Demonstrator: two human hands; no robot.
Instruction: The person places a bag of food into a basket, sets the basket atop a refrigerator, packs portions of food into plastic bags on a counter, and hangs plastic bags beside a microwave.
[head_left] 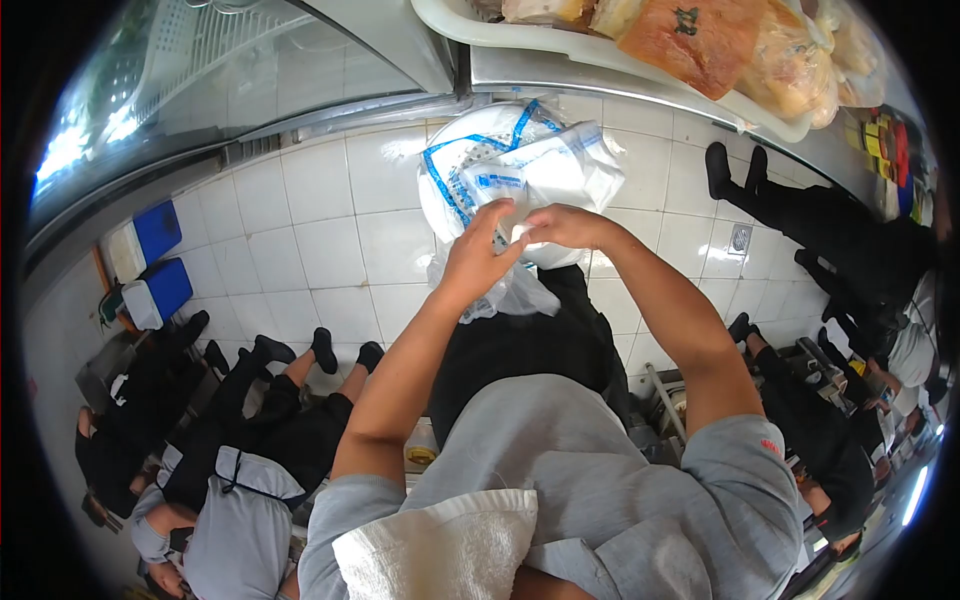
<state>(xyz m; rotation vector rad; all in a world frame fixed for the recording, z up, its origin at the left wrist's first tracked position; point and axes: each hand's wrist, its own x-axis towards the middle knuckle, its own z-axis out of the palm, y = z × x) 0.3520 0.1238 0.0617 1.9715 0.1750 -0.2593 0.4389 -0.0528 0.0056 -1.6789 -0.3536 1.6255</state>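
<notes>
My left hand (pixel 482 252) and my right hand (pixel 566 228) are close together in front of my body, fingers closed on a thin plastic bag (pixel 518 296). Its clear, crumpled part hangs below my hands over my dark trousers. Just beyond my fingers is a large white sack (pixel 440 190) with blue bands, low down near the tiled floor. White plastic with blue print (pixel 500 183) lies over the sack. How far the bag and the sack are joined I cannot tell. My fingertips are partly hidden in the plastic.
A white tray (pixel 520 35) of wrapped meat (pixel 700 40) stands on a metal counter at the top. Glass-fronted steel equipment (pixel 300 70) is at upper left. Blue-and-white boxes (pixel 157 293) stand at left. Several co-workers are behind me and at right. A floor drain (pixel 739 239) shows.
</notes>
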